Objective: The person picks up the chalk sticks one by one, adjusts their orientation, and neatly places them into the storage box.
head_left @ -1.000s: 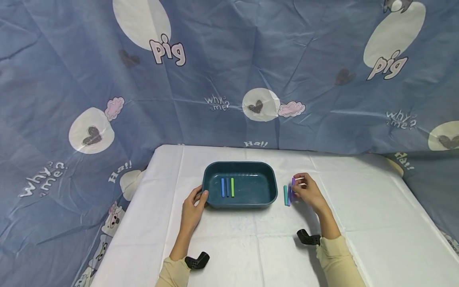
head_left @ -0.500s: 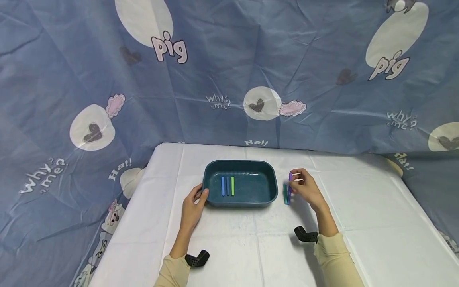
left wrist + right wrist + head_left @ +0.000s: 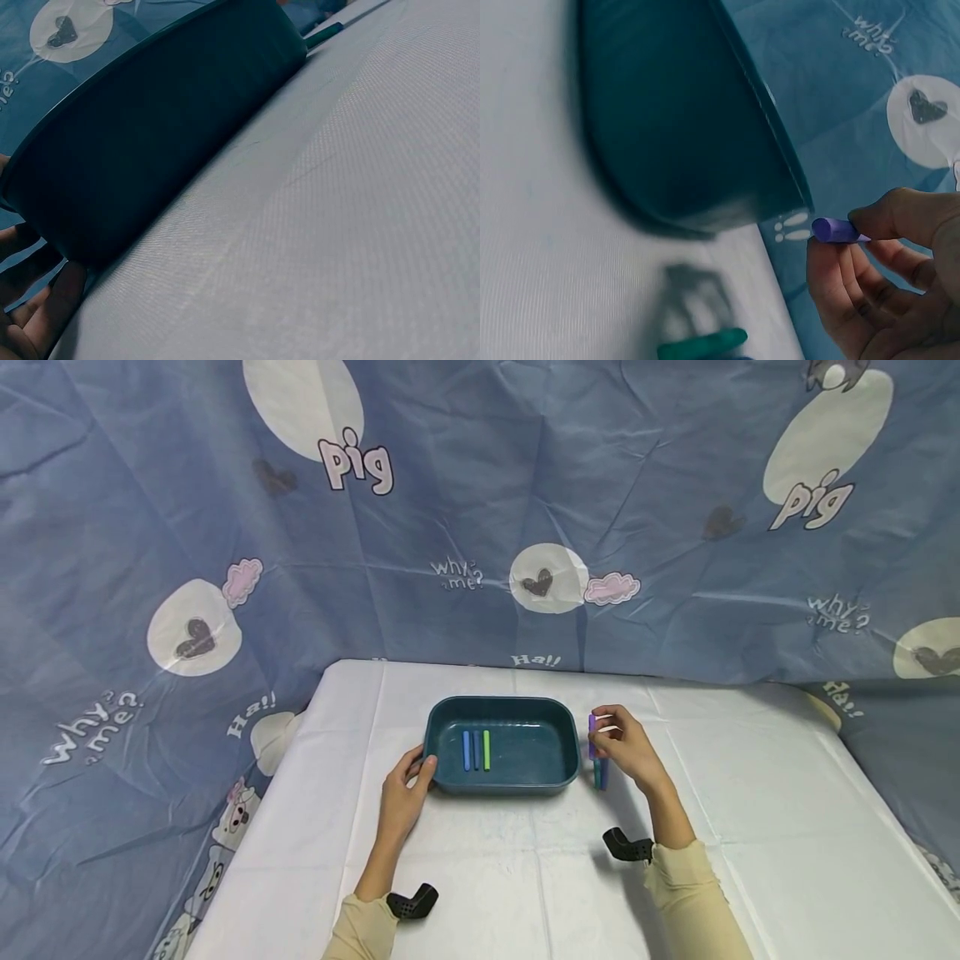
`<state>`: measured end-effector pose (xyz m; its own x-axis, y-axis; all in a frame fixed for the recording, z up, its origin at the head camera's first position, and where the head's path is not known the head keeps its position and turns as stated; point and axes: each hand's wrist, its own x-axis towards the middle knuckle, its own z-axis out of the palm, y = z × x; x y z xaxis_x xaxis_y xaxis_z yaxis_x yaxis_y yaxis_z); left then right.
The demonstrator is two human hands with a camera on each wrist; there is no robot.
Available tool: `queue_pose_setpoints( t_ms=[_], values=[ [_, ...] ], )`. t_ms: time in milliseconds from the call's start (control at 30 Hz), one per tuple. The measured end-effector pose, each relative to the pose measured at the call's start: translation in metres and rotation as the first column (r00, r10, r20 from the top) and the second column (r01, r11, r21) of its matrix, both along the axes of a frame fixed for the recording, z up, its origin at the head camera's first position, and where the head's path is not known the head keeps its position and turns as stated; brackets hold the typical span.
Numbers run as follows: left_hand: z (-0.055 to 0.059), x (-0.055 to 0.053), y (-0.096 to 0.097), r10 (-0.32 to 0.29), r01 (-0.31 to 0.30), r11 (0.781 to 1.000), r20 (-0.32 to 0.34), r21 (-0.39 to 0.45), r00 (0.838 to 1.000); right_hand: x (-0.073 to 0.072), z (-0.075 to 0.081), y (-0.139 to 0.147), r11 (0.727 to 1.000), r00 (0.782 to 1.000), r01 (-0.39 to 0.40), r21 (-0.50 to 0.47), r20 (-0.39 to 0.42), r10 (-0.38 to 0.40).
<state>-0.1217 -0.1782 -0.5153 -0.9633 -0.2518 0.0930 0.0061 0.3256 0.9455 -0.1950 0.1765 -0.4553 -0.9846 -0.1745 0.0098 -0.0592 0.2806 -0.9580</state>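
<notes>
My right hand (image 3: pixel 630 747) pinches a purple stick of chalk (image 3: pixel 592 737) between thumb and fingers, raised just outside the right end of a dark teal tray (image 3: pixel 502 790). In the right wrist view the purple chalk's round end (image 3: pixel 829 230) points toward the tray wall (image 3: pixel 690 135). Below that hand lie a green chalk stick (image 3: pixel 703 343) and a dark blue one (image 3: pixel 604 774), partly hidden. My left hand (image 3: pixel 402 793) holds the tray's left end, its thumb (image 3: pixel 60 300) at the lower front corner. Inside the tray lie two blue sticks (image 3: pixel 467 752) and a lime green one (image 3: pixel 487 750).
A white cloth (image 3: pixel 480 877) covers the table, with faint smudges in front of the tray. Behind the table hangs a blue printed curtain (image 3: pixel 420 618). Black wrist mounts (image 3: pixel 412 903) stick out from both forearms.
My right hand has lifted the purple chalk and moved it left, over the green and dark blue sticks, toward the tray. The left hand and tray have stayed in place.
</notes>
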Motion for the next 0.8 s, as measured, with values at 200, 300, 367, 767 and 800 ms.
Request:
queue_pose_setpoints(
  t_ms=[200,300,367,767,800],
  values=[
    [0.001,0.001,0.001,0.013,-0.013,1.000,-0.002,-0.020,1.000,0.000,0.003,-0.009,1.000,1.000,-0.012,-0.029,0.014,0.013],
    [0.001,0.000,0.001,0.018,-0.018,0.999,-0.014,-0.029,1.000,0.000,0.004,-0.012,0.999,1.000,-0.021,-0.025,0.008,0.021],
    [0.001,0.000,0.000,0.017,-0.018,0.999,-0.017,-0.029,1.000,-0.001,0.005,-0.014,1.000,1.000,-0.021,-0.019,0.005,0.021],
    [0.001,0.000,0.001,0.007,-0.007,1.000,0.007,-0.028,1.000,-0.002,0.009,-0.023,0.999,0.999,-0.040,-0.020,0.004,0.040],
    [0.001,0.000,0.001,0.007,-0.007,1.000,0.009,-0.024,1.000,-0.002,0.009,-0.024,0.999,0.999,-0.042,-0.022,0.004,0.042]
  ],
)
